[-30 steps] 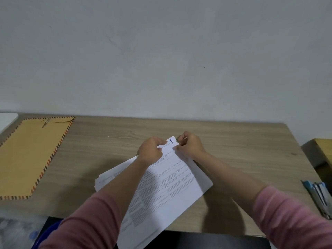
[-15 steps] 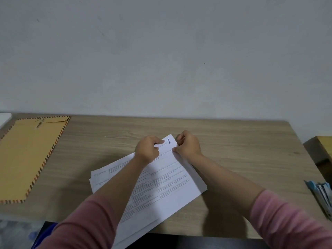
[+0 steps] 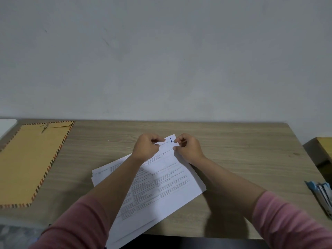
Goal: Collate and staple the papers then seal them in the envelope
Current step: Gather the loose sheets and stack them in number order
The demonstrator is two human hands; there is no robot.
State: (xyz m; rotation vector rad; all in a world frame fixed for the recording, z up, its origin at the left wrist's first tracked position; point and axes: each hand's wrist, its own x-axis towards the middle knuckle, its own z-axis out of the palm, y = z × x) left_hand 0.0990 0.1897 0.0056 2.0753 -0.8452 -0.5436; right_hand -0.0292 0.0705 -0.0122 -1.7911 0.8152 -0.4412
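The papers (image 3: pixel 161 184) are a thin stack of white sheets, printed with small text in table cells that is too small to read. The stack lies turned at an angle near the front middle of the table (image 3: pixel 242 150), and its near corner goes over the front edge. The sheets are not fully even — edges of lower sheets show on the left side of the stack. On the far corner of the top sheet a blue number "1" is written by hand.

Both hands are at this far corner. The left hand (image 3: pixel 146 147) has its fingers curled, and thumb and forefinger pinch the paper edge left of the number. The right hand (image 3: pixel 188 148) does the same on the right side, its fingers curled and closed on the corner. Both arms wear pink knitted sleeves.

The table has a pale wood-grain surface, matte. On its left part lies the envelope (image 3: pixel 30 162), flat, of yellow-brown paper with a striped border in dark and orange — a string fastener is at its far end. At the right edge of the table lies the stapler (image 3: pixel 321 194), blue and metal, only partly in view. Behind the table is a plain grey-white wall (image 3: pixel 161 60).
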